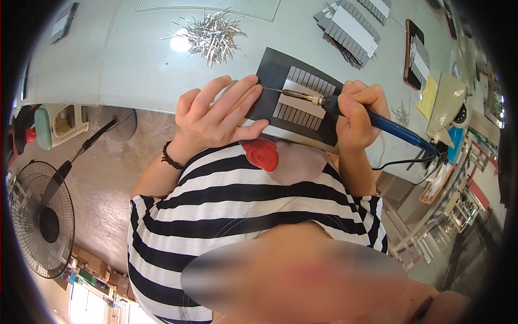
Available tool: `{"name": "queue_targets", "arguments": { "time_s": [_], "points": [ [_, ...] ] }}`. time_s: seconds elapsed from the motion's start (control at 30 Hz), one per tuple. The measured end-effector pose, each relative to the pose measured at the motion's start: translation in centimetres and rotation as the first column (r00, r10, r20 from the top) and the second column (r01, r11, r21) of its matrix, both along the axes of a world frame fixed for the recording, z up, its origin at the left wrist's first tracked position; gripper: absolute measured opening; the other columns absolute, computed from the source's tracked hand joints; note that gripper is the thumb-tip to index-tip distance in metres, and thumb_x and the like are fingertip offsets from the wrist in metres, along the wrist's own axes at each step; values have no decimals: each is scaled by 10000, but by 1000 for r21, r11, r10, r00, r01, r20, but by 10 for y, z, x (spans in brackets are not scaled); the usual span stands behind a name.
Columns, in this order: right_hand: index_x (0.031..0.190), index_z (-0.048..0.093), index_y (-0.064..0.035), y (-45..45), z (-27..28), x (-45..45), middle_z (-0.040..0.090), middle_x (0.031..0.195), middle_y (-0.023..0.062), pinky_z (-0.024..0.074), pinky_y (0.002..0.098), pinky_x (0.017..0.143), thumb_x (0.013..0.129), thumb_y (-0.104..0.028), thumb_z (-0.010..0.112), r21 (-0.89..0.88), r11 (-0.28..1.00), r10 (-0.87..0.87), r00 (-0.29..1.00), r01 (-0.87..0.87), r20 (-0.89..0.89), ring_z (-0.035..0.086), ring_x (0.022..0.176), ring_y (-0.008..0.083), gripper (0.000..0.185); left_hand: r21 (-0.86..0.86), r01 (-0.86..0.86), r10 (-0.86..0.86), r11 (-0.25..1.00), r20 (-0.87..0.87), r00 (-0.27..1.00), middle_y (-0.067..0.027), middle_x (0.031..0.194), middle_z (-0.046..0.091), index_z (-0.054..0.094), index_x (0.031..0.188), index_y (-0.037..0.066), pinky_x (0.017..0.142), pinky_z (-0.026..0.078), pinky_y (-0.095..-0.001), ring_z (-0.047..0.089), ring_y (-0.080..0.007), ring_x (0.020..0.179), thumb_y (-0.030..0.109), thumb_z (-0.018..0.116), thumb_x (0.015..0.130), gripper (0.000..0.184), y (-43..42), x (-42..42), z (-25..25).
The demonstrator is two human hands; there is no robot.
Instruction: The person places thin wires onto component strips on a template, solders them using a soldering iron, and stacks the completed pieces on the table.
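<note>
Soldering iron [312,99] has its handle [399,130] partly hidden inside the wrapped right grip [359,114]; left grip [216,113] unclear.

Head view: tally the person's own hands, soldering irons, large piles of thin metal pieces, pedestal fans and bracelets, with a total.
Hands: 2 (left hand, right hand)
Soldering iron: 1
Large pile of thin metal pieces: 1
Pedestal fan: 1
Bracelet: 1
Total: 6
</note>
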State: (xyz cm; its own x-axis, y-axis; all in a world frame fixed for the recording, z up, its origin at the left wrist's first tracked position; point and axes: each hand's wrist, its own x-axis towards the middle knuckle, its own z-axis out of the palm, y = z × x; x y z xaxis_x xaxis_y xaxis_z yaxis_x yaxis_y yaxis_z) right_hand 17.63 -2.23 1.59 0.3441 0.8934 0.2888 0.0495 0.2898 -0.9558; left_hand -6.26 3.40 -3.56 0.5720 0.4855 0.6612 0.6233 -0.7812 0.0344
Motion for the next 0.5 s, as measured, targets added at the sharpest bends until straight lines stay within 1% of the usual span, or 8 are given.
{"name": "queue_targets", "arguments": {
  "time_s": [0.13,0.23,0.3,0.4,0.43,0.47,0.5],
  "points": [
    [713,467,-16,0,2,-1,425,588,1,226,285,498,787,114,625,-13,1000,7,1000,-7,6,302,550,71,217,3,0,0,1000,2,1000,140,1149,728,787,1012,250,792,357,-262,613,-116,1027,601,529,939,442,0,0,-1],
    [719,476,-14,-2,4,-2,439,583,0,237,286,491,793,105,628,-4,1000,17,999,-17,45,308,545,72,207,5,0,0,1000,6,1000,140,1149,727,785,1019,253,792,354,-258,612,-110,1024,599,518,949,443,0,0,-1],
    [722,485,-11,-4,5,-3,453,577,0,246,288,486,796,101,628,28,1000,6,981,-12,195,316,536,78,197,6,0,0,1000,6,1000,141,1150,726,782,1030,256,792,352,-256,610,-106,1021,599,509,956,444,0,0,-1],
    [723,495,-8,-3,5,-3,468,572,-1,255,287,484,794,96,633,50,998,21,981,-31,193,331,528,84,186,11,1,-1,1000,1,1000,143,1156,722,773,1058,266,792,349,-254,608,-98,1016,600,493,968,444,0,0,2],
    [723,495,-8,-2,5,-2,468,572,-1,255,287,484,794,96,633,49,998,21,981,-31,194,331,528,84,186,5,2,-2,1000,-37,999,145,1149,722,780,1075,297,833,356,-264,596,-107,1021,622,494,961,448,0,-1,2],
    [722,497,-7,-1,4,-2,471,574,1,257,288,486,792,94,635,48,998,25,990,-32,136,336,528,86,185,-1,3,-3,1000,-75,997,148,1142,721,787,1092,327,874,363,-274,583,-116,1026,645,494,954,454,0,-2,2],
    [721,499,-7,-1,3,-1,474,576,3,259,288,488,791,91,637,47,998,30,997,-34,76,340,528,88,184,-1,2,-2,1000,-76,997,148,1142,721,787,1092,327,874,363,-274,583,-116,1026,645,494,954,454,0,-2,2]
  ]
}}
